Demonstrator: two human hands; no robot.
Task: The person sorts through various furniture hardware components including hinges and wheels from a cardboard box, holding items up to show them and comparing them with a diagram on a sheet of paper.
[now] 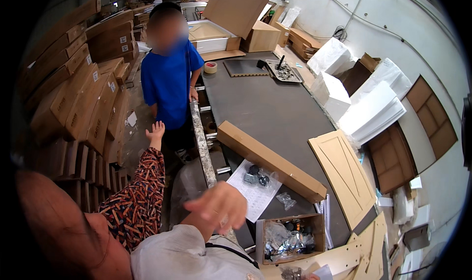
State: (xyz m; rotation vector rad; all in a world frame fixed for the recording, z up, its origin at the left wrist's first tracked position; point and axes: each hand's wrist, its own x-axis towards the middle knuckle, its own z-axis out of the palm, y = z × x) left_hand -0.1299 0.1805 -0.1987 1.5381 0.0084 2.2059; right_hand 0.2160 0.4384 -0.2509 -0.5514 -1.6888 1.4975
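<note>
The right hand (pixel 219 206) hung loosely open and blurred, holding nothing, over the table (pixel 265 108) edge, with a paper sheet (pixel 253 194) carrying a bag of dark parts (pixel 256 176) just beside it at 2 o'clock and a small box (pixel 290 236) of bagged hardware near it at 4 o'clock. The left hand (pixel 156 130), on a patterned sleeve (pixel 137 201), was spread open and empty at 11 o'clock, near a person in a blue shirt (pixel 169 83). A long carton (pixel 270 159) lay slantwise on the table at 1 o'clock of the sheet, touching it.
</note>
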